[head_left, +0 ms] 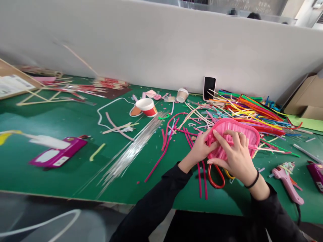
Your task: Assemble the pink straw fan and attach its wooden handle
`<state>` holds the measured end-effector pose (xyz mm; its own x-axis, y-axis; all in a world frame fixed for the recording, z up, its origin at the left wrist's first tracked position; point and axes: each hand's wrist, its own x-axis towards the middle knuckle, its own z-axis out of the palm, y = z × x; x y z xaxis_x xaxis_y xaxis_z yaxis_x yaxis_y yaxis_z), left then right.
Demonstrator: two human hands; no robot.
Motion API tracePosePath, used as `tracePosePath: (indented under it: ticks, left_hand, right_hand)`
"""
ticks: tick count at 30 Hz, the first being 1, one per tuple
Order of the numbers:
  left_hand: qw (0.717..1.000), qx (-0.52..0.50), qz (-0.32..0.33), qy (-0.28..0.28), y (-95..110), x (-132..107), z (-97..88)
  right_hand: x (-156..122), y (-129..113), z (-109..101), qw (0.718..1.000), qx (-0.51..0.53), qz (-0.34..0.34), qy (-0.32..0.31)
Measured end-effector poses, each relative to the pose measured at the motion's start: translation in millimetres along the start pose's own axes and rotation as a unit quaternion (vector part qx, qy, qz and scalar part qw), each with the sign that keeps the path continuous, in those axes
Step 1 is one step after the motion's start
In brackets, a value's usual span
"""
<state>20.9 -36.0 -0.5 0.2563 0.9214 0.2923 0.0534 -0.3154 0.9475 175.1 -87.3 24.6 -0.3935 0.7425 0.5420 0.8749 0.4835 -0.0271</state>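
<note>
A pink woven piece made of plastic strips [239, 129] lies on the green table [63, 161] right of centre. My left hand [199, 149] grips its left edge with curled fingers. My right hand [237, 156] lies over its front, fingers bent and pressing on the strips. A black band circles my right wrist. Red scissor handles [214, 176] poke out from under the piece, just below my hands. Loose dark pink strips [174, 134] lie to the left of the piece.
A big heap of coloured strips [254, 112] lies behind. A pink glue gun [287, 179] rests at right, a magenta device [59, 154] at left. Silver wires [131, 151], a tipped red-and-white cup [147, 107], a paper cup [181, 95], a propped phone [209, 87] and cardboard boxes [306, 97] surround.
</note>
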Motion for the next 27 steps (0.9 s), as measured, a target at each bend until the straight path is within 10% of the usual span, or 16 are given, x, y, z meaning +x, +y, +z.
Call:
tracePosePath:
  ticks: [11, 17, 23, 27]
  left_hand:
    - [0.964, -0.2, -0.17, -0.034, 8, 9, -31.5]
    - [0.961, -0.171, -0.191, -0.106, 7, 12, -35.2]
    - [0.967, -0.113, -0.202, -0.109, 7, 12, -28.0]
    - [0.962, -0.135, -0.217, -0.097, 6, 11, -26.3]
  right_hand:
    - [10, 37, -76, 0.981, 0.179, 0.032, 0.07]
    - [41, 49, -40, 0.941, 0.305, 0.149, -0.001]
    - [59, 41, -3, 0.883, 0.427, 0.12, -0.153]
    - [55, 39, 0, 0.882, 0.442, 0.122, -0.109]
